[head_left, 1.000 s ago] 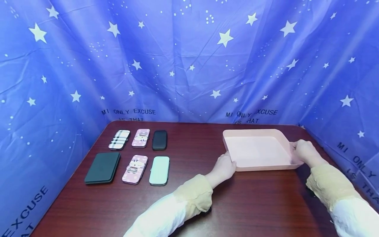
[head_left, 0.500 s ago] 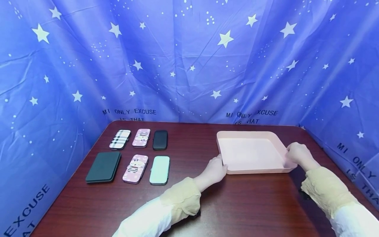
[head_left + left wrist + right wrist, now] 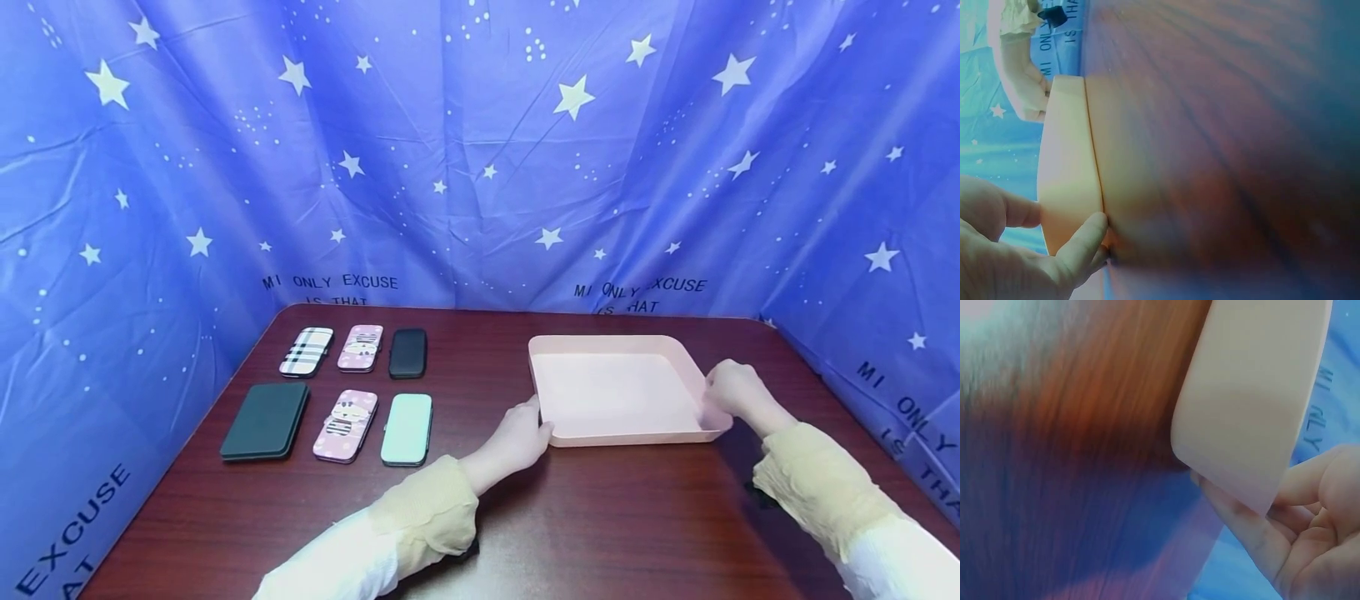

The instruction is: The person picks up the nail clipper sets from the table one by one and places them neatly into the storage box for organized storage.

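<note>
A shallow pale pink tray with a low rim stands at the right of the table, and nothing lies in it. My left hand grips its left side near the front corner. In the left wrist view, the fingers of that hand spread over the tray wall, one tip at the bottom edge. At the right side, my right hand pinches the wall, some fingers hidden behind it. The right wrist view shows that hand at the corner of the tray.
Two rows of flat cases lie at the left of the dark red table: plaid, pink, black, dark green, another pink and mint. A blue starry curtain surrounds the table.
The tray has moved left and slightly toward me, with both hands holding its sides throughout. The flat cases have stayed in place.
</note>
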Demonstrator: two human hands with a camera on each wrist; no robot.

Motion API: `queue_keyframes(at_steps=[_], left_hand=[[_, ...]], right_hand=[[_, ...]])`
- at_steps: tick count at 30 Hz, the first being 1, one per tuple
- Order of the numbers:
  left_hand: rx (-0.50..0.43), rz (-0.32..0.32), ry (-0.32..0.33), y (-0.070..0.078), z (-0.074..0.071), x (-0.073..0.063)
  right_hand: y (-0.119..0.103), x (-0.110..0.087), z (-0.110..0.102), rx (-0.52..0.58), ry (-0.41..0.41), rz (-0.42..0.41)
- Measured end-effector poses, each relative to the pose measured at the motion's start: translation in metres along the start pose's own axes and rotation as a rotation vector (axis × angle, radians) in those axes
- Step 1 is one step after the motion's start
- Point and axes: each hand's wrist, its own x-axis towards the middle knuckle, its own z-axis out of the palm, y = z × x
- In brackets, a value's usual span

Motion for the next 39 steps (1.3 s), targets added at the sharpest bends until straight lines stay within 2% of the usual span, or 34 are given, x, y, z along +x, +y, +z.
queue_keyframes(at_steps=[8, 17, 27, 33, 39], left_hand=[[0.000, 0.018, -0.002, -0.013, -0.011, -0.008], [0.004, 0.028, -0.012, -0.025, -0.024, -0.013], [-0.074, -0.063, -0.083, -0.036, -0.043, -0.014], [-0.069, -0.078, -0.107, -0.043, -0.055, -0.015], [-0.087, -0.125, -0.119, -0.049, -0.062, -0.014]], right_hand=[[-0.020, -0.005, 0.004, 0.007, 0.013, 0.033], [-0.031, -0.005, 0.009, 0.052, 0.053, 0.003], [-0.049, -0.008, 0.014, 0.079, 0.084, -0.040], [-0.059, -0.008, 0.017, 0.086, 0.097, -0.065], [-0.064, -0.004, 0.020, 0.087, 0.110, -0.098]])
